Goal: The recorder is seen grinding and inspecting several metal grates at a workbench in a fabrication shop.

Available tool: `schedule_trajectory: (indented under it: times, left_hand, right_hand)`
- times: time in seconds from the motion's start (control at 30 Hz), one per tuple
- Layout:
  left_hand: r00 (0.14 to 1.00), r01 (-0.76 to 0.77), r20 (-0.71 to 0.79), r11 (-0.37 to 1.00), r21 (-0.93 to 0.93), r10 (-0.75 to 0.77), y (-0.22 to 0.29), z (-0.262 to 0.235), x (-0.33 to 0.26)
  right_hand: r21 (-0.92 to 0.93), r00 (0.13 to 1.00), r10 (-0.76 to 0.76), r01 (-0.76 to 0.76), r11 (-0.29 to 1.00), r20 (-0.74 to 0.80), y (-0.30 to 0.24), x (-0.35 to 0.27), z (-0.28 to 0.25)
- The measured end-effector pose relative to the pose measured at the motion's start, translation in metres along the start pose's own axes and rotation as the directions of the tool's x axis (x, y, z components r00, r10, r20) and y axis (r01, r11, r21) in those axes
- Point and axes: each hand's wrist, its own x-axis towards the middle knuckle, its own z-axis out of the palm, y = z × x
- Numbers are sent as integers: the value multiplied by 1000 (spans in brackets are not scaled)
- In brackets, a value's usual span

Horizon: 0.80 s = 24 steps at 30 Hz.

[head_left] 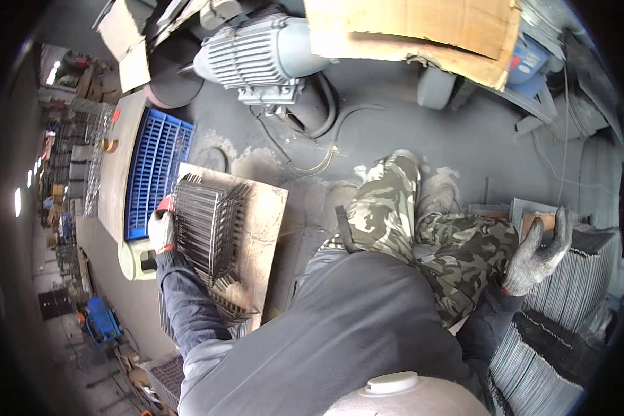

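My left hand (161, 232), in a pale work glove with a red cuff edge, is at the left side of a stack of dark wire racks (204, 225). Its fingers look curled, and a small red thing (165, 202) shows at their tips; what they grip is hard to make out. The racks rest on a wooden board (265, 218). On my right, my other gloved hand (539, 256) is open, thumb and fingers apart with nothing between them. Beneath and beside it stand stacks of thin grey metal pieces (575, 284), seen edge-on.
A blue plastic grid crate (158, 156) lies beyond my left hand, by a pale green stool-like piece (137, 260). Ahead are a grey electric motor (256, 55) with loose cables and a cardboard sheet (409, 35). More stacked metal pieces (534, 367) stand at the lower right.
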Motion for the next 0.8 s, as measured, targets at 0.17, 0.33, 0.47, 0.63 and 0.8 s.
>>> schedule_trajectory:
  times: [0.17, 0.33, 0.47, 0.63, 0.8]
  left_hand:
    - [991, -87, -110, 992, -96, 77, 95, -61, -24]
    - [924, -382, -51, 922, -69, 379, 267, -109, -88]
    - [650, -756, -83, 630, -180, 756, 393, -86, -133]
    - [510, -820, -193, 406, -403, 838, 474, -16, -155]
    - [850, -239, 130, 595, -767, 510, 454, 127, -139]
  right_hand:
    - [221, 980, -33, -11, 975, 197, -23, -12, 11]
    - [580, 832, -34, -355, 733, 553, -81, -17, 54]
    - [695, 732, -62, -613, 377, 679, -160, -37, 99]
    - [633, 630, 183, -773, 48, 755, -158, -41, 146]
    - [450, 491, 417, -871, 199, 765, -79, -21, 147]
